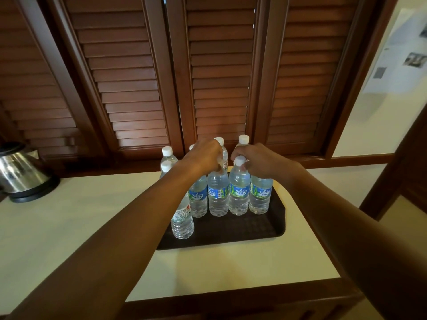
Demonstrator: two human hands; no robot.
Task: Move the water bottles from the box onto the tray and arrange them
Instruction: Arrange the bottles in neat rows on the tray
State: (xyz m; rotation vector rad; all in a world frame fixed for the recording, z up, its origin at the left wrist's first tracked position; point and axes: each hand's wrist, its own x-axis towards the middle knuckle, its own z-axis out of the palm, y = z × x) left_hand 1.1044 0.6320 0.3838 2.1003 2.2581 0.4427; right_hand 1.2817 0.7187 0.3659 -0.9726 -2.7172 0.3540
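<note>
Your left hand is closed over the top of one water bottle and your right hand grips the neck of the next bottle, both upright among others on the dark tray.

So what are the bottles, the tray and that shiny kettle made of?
The bottles look like clear plastic: you can see through them. The tray seems dark, matte plastic with a bumpy texture. The kettle looks like polished metal, since it mirrors the room.
</note>
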